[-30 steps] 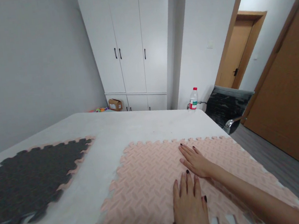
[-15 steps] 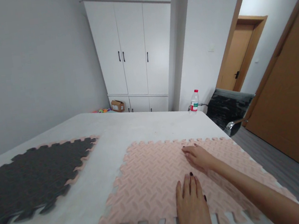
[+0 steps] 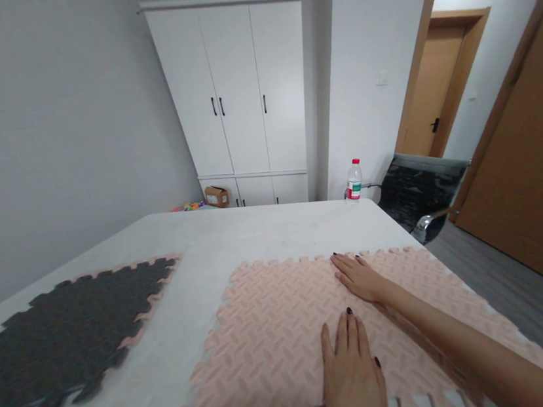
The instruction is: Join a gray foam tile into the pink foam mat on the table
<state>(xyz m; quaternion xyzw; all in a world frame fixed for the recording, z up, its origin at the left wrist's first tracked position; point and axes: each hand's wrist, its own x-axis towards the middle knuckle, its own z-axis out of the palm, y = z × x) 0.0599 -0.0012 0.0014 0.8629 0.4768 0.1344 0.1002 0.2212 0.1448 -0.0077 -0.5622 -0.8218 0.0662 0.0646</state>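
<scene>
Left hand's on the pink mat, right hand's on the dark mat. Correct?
Wrong about the right hand: the head view shows it on the pink mat too, not the dark mat. The left hand is as you said.

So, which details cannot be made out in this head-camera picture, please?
Head view: wording on the bottle label, too small.
Head view: left end of the dark mat, cut off by the picture's left edge.
Head view: pink mat beneath left hand and right hand, covered by them.
</scene>
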